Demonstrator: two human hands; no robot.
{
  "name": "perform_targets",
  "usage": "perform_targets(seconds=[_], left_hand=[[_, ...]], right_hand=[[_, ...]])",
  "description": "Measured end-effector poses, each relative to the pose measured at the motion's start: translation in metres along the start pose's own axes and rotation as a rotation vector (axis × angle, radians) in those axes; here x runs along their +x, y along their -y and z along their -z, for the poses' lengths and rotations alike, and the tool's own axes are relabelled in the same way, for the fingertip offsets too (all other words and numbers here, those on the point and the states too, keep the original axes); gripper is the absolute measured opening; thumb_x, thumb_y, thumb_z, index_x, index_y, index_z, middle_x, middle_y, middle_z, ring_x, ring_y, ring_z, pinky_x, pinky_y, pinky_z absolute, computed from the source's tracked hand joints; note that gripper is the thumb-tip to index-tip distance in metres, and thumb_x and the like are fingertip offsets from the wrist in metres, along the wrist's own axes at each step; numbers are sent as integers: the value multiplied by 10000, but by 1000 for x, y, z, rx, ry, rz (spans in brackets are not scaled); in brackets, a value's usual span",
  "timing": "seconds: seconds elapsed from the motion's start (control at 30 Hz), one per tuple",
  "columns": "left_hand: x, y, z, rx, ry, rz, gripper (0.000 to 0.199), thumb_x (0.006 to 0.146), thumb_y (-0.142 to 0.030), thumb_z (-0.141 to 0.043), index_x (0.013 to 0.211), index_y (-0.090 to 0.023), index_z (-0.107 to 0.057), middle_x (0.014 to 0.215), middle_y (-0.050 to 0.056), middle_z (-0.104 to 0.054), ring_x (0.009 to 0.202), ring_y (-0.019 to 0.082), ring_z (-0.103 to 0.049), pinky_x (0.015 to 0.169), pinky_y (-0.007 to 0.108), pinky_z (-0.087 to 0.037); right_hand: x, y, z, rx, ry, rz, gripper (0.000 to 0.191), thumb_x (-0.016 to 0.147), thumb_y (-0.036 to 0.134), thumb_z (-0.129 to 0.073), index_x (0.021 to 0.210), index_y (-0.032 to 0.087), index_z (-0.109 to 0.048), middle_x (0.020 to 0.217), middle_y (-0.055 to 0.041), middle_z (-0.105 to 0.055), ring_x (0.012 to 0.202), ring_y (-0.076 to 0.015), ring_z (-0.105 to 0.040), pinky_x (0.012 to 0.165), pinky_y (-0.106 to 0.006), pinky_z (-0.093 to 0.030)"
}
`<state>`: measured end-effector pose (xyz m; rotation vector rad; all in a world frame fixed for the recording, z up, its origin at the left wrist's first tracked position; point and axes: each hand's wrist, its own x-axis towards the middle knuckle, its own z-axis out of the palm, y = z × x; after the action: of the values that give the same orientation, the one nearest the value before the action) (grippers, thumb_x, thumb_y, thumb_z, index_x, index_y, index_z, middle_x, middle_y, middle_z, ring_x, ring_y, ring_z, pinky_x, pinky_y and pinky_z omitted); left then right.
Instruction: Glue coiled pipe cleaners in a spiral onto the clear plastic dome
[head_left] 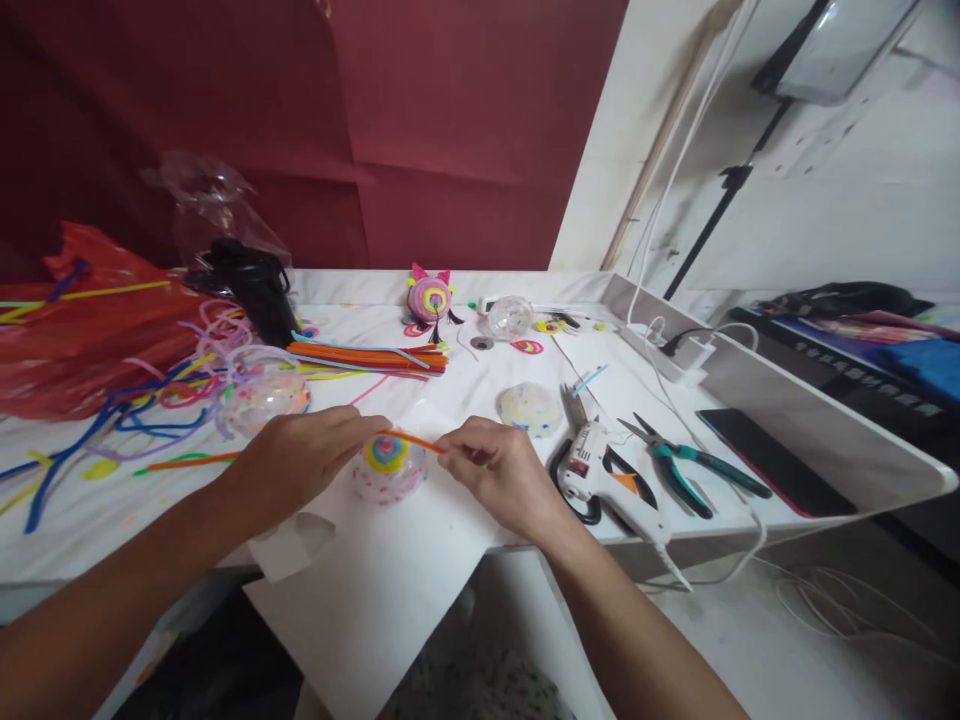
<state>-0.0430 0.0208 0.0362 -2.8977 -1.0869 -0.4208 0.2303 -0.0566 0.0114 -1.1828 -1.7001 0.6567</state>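
Orange pipe cleaner (418, 441), thin, fuzzy and nearly straight, spans the gap between the two hands, over a clear, rounded plastic dome (388, 487) flecked with pink and topped by a soft-looking ringed disc (385, 455) of yellow, blue and pink. The right hand (495, 470) pinches one end between thumb and fingers; the left hand (307, 455) has its fingertips at the other, their closure impossible to tell. White characters on the dark box (825, 372) are too blurred to read.

Bare left hand (304, 455); bare right hand (499, 478); uncovered forearms (172, 555).
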Motion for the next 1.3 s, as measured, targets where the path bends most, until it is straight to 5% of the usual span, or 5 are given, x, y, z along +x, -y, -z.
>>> perform_targets(seconds=[0.27, 0.53, 0.7, 0.83, 1.3], left_hand=[[3, 12, -10, -124, -75, 147, 479, 1056, -418, -340, 1137, -205, -760, 1167, 121, -823, 1096, 302, -763, 1049, 471, -585], [-7, 8, -33, -223, -8, 322, 460, 1013, -412, -402, 1154, -177, -772, 1214, 138, -813, 1163, 338, -739, 1043, 504, -561], [-11, 2, -37, -280, 58, 401, 438, 857, -440, -666, 1223, -227, -776, 1028, 38, -807, 906, 280, -737, 801, 372, -566], [-9, -1, -40, -316, 99, 448, 341, 763, -427, -688, 1029, -247, -804, 855, 5, -747, 778, 248, -692, 701, 332, -525], [14, 5, -46, -363, 193, 421, 572, 699, -618, -696, 1129, -251, -785, 1101, 79, -773, 1068, 355, -715, 946, 450, -559]], right_hand=[[-12, -13, -22, -33, -57, -70, 99, 866, 147, -736, 916, 185, -812, 788, -27, -762, 682, -158, -650, 637, -265, -471], [-45, -16, -45, -205, -50, 113, 174, 913, 100, -628, 935, 190, -776, 779, -42, -738, 652, -181, -676, 615, -279, -506], [-53, -21, -56, -419, -40, 159, 191, 957, 104, -587, 950, 180, -762, 851, -74, -748, 784, -239, -729, 689, -324, -540], [-53, -26, -64, -586, -62, 183, 158, 956, 99, -624, 891, 186, -739, 840, -64, -725, 791, -249, -692, 696, -341, -502], [-57, -34, -64, -558, -120, 186, 158, 975, 117, -639, 859, 196, -712, 840, -54, -713, 808, -250, -653, 729, -362, -485]])
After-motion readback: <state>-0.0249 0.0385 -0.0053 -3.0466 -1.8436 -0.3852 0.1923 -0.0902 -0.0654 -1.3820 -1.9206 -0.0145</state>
